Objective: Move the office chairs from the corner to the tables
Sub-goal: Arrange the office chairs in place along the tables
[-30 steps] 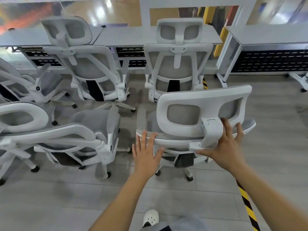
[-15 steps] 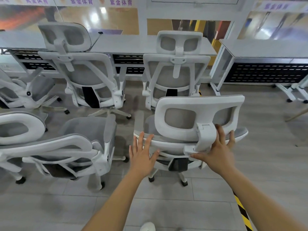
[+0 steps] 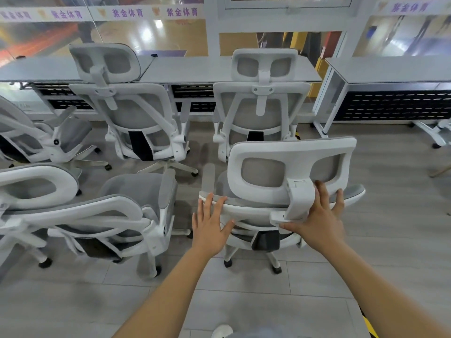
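A white and grey office chair (image 3: 288,164) stands right in front of me, its back towards me. My left hand (image 3: 211,224) lies flat with straight fingers on the left top edge of its backrest. On the right, my right hand (image 3: 319,217) presses against the backrest beside the headrest bracket, fingers spread and straight. A long grey table (image 3: 195,69) runs along the glass wall beyond the chair.
Two more chairs, one (image 3: 131,111) left and one (image 3: 261,98) straight ahead, stand at the long table. Two others (image 3: 80,215) (image 3: 29,135) crowd the left side. A second table (image 3: 390,69) stands at the right, with bare floor (image 3: 390,240) before it.
The chair under my hands has rolled forward towards the table, and I have stepped after it. Both hands keep the same places on its backrest.
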A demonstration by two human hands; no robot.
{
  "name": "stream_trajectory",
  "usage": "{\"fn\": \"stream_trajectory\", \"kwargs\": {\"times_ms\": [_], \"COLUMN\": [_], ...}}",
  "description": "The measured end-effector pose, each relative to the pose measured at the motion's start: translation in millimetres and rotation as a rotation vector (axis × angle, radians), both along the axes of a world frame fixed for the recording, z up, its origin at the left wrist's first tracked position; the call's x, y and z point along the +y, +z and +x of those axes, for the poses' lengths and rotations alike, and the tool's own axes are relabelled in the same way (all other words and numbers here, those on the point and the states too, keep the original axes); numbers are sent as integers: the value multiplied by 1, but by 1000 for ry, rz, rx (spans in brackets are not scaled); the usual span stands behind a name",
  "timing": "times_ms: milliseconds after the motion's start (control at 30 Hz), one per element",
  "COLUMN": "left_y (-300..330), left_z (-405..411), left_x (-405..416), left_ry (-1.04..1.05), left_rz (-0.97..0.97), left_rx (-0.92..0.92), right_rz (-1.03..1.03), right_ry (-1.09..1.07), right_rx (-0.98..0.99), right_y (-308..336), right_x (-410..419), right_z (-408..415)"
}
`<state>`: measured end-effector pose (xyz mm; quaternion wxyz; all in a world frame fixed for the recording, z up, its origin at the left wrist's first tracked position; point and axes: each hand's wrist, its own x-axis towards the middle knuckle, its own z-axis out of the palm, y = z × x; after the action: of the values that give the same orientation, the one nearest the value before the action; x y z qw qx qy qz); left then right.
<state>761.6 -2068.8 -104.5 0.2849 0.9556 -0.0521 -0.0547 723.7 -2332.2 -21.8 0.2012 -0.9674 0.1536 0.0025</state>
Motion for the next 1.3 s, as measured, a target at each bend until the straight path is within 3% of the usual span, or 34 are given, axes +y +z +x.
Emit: {"fn": "stream_trajectory", "kwargs": {"times_ms": [467, 667, 833, 1000, 1100, 1300], "left_y": [-4, -5, 2, 7, 4, 2], "left_z": [-30, -46, -55, -41, -31, -25], "left_x": [-2, -9, -21, -28, -38, -47], "left_ry": [5, 55, 228, 350, 405, 452], "left_rz": [14, -44, -312, -441, -392, -401], "left_rx": [-18, -27, -40, 38, 47, -57], "right_rz": [4, 72, 226, 398, 427, 352], "right_ry": [0, 45, 75, -161, -309, -305], "right_rx": [2, -92, -262, -483, -437, -198], "right_y": [-1, -18, -15, -16, -32, -64], "right_x": [-5, -15, -29, -66, -102, -120], "right_z": [-29, -42, -57, -62, -43, -19]}}
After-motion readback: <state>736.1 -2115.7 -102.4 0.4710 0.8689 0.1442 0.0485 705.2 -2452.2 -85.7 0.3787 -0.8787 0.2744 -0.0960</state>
